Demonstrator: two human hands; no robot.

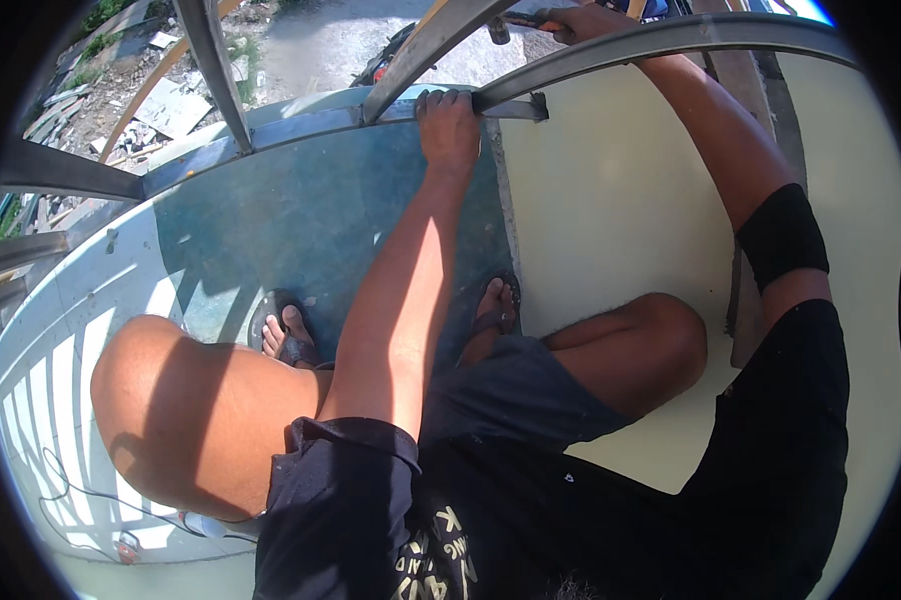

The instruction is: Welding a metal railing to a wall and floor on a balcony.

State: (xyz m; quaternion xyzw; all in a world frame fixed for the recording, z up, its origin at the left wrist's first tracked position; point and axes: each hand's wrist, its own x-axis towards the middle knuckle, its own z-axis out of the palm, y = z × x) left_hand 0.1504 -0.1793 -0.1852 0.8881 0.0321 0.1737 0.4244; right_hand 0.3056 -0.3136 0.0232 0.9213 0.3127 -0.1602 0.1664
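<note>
My left hand (pixel 448 130) is closed over the bottom rail (pixel 315 133) of a grey metal railing, close to the rail's right end. A slanting metal bar (pixel 425 62) rises from that rail beside my fingers. My right hand (pixel 588 24) is up at the top edge, beyond the curved metal rail (pixel 670 38). It is closed round the handle of a hammer (pixel 499 30), whose dark head points left, clear of the bars. Part of the right hand is cut off by the picture's edge.
I squat on a blue-green tiled floor (pixel 270 230), my sandalled feet apart. A pale yellow wall (pixel 610 190) stands at the right. A dark cable (pixel 100 490) lies at the lower left. Beyond the railing, debris (pixel 175 105) and a parked motorbike (pixel 385 60) show below.
</note>
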